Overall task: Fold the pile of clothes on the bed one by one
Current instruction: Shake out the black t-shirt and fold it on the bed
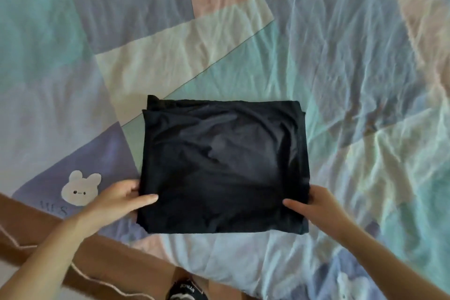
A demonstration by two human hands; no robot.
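Observation:
A black garment, folded into a neat rectangle, lies flat on the bed near its front edge. My left hand grips the garment's near left edge, thumb on top and fingers tucked under the fabric. My right hand grips the near right edge the same way, thumb lying across the top. No other clothes from the pile are in view.
The bed is covered by a wrinkled pastel patchwork sheet with a white bunny print at the left. A brown wooden bed frame runs along the lower left. A black shoe shows at the bottom edge.

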